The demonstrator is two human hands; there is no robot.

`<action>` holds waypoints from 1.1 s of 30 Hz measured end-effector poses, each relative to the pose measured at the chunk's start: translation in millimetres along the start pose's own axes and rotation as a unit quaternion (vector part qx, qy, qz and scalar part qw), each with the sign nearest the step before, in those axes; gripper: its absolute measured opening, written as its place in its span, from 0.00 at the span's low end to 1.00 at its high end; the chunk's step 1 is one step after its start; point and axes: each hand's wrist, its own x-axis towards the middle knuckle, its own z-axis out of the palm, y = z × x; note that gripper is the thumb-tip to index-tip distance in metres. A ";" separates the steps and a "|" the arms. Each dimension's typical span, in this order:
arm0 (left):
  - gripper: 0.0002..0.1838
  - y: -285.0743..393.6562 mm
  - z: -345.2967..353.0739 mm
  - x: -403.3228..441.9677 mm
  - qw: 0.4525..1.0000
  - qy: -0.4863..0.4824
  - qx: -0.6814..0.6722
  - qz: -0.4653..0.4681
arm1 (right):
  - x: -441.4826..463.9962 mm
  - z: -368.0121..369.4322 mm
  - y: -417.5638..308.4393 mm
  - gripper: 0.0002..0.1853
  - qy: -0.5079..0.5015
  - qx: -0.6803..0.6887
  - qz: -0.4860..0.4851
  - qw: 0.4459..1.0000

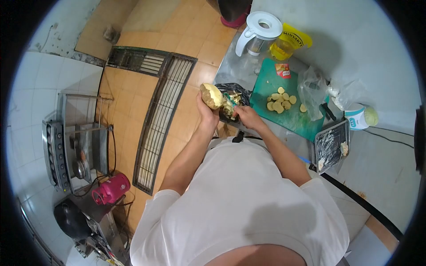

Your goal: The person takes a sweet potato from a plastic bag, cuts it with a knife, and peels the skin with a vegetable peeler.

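Note:
A large, partly peeled potato [211,96] rests in my left hand [207,111], brown skin on one side and pale yellow flesh on the other. My right hand [249,117] is closed around a small teal peeler [230,99], close to the right of the potato; its blade is too small to make out. Under and between the hands, a black plastic bag [242,90] holds peelings [230,111]. To the right, several round potato slices [279,101] lie on a green cutting board [262,84].
A clear plastic bag [310,91] and a red sachet [282,70] lie on the board. Behind stand a white-lidded jug [262,33] and a yellow oil pouch [289,42]. A metal tray [332,146] sits at right. Leftward are a floor grate [164,119], stove [55,155] and pink gas cylinder [113,188].

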 end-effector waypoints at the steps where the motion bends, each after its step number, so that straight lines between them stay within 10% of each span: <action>1: 0.30 2.4 -2.7 -1.6 1.000 -0.018 0.001 -0.009 | -3.0 0.5 -2.3 0.24 0.029 -0.039 -0.043 0.998; 5: 0.30 9.1 -10.7 -10.1 0.999 -0.031 0.041 -0.014 | -1.2 -3.7 15.1 0.27 0.022 -0.101 -0.078 0.992; 8: 0.30 14.2 -16.4 -19.2 0.999 0.007 0.021 -0.035 | -6.4 -16.4 1.1 0.29 -0.159 0.235 0.163 0.945; 14: 0.30 13.7 -29.8 -25.3 0.995 -0.039 0.032 -0.092 | -23.7 -17.1 -25.5 0.26 -0.189 0.354 0.087 0.912; 20: 0.30 24.0 -14.8 -37.1 0.983 -0.112 0.027 -0.140 | -36.7 -16.2 -61.4 0.13 0.044 -0.120 -0.268 0.955; 33: 0.28 36.8 17.0 -44.5 0.973 -0.084 0.041 -0.210 | -52.1 -18.3 -87.4 0.19 0.082 -0.350 -0.258 0.897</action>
